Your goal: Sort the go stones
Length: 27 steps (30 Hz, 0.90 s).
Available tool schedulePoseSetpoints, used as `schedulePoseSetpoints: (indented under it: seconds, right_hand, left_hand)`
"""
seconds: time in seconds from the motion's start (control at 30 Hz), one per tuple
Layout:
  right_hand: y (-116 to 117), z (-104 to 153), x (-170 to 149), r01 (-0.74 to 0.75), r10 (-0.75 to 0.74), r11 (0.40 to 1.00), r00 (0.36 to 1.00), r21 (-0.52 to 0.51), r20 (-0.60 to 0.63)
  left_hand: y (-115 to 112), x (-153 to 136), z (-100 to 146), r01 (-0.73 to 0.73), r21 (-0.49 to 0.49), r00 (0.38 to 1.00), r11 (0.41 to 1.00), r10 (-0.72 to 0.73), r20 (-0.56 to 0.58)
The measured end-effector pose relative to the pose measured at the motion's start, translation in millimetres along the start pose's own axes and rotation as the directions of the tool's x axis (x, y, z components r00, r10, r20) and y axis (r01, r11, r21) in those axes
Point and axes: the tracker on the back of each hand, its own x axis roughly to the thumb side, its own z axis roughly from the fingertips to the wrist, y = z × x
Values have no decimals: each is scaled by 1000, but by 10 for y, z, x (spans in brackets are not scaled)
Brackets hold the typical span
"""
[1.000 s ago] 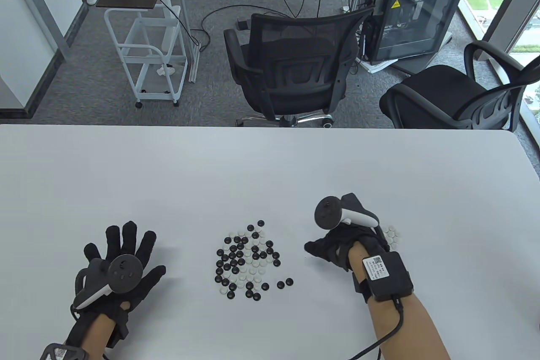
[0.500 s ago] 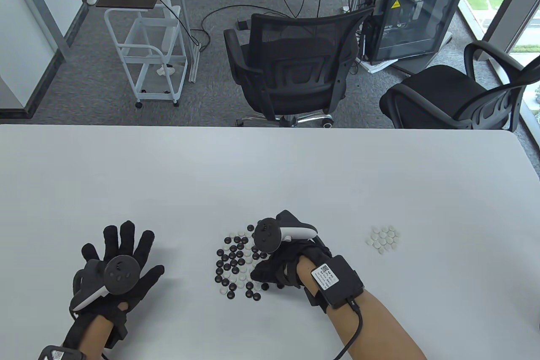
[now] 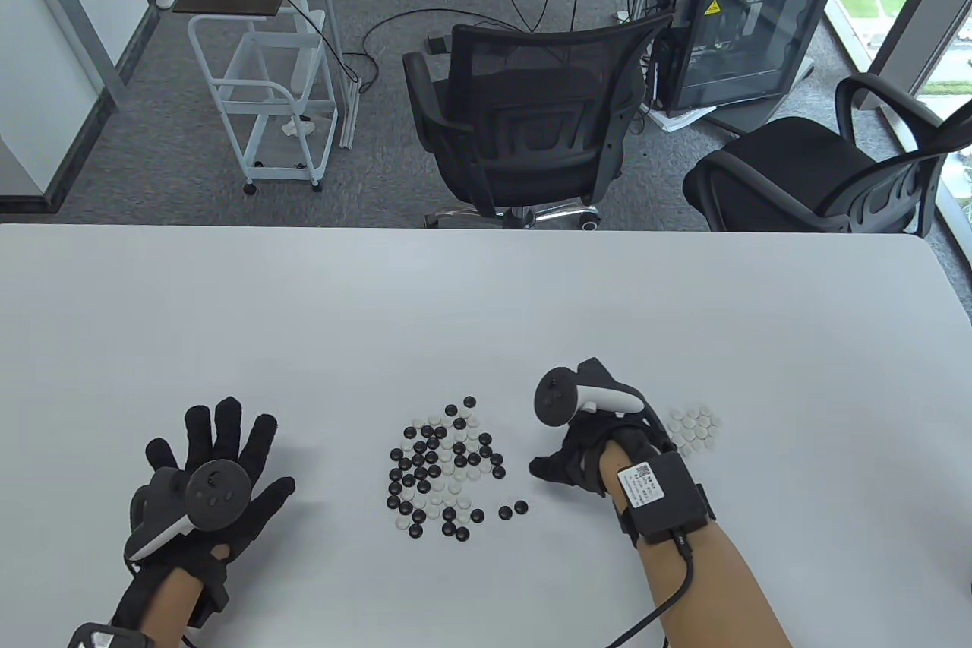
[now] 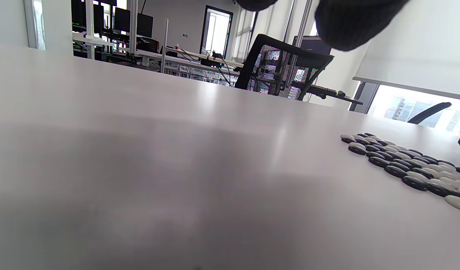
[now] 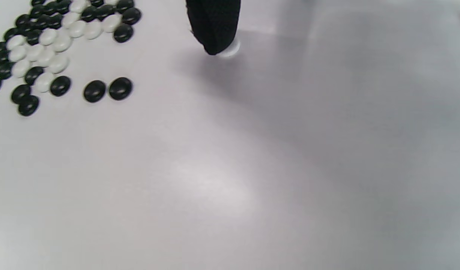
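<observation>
On the bench [image 3: 486, 298], between the mixed stones [image 3: 444, 469] and the white group [image 3: 695, 429]: right hand [image 3: 581, 454], fingers curled, a white stone [image 5: 230, 48] under one fingertip [image 5: 215, 26] against the surface; whether pinched or only pressed could not be told. Risk, judged: the stone slipping from under the tip; the heel knocking the white group, which lay just beside it. Left hand [image 3: 216, 469]: flat, fingers spread, holding nothing, well apart from the mixed stones.

The right hand [image 3: 581, 450] covers part of the white stone group [image 3: 695, 429]; a pale stone [image 5: 230, 50] beneath its fingertip [image 5: 214, 26] is mostly hidden.
</observation>
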Motion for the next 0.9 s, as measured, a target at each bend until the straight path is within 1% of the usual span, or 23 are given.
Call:
schedulePoseSetpoints:
  seconds: [0.13,0.37,0.5,0.77,0.87,0.9]
  right_hand:
    - [3,131,-399,41,-44,999,992,-28,-118]
    - [39,263,-850,143,-159,986,967,-91,-200]
    - [44,305,-984,155,-178,982,954,-109,-241]
    - [55,333,-1094,169,-201,975,944,-142,-260]
    - [23,363,-1061,206,-238,965,946,-160,-218]
    - [-5,382,-1013,213,-245,960,952,-182,-181]
  left_hand:
    - [-5,6,-4,6,-4,1000,1000,-6,0]
    - [-11,16,-6,8,-9,1000,1000,-8,-1]
    - [-17,25,-12,13,-15,1000,1000,-13,-3]
    - [-16,32,-17,12,-16,1000,1000,-12,-5]
    - [-15,34,-18,10,-14,1000,1000,-10,-4]
    - [-15,35,-19,9,-14,1000,1000,-9,-3]
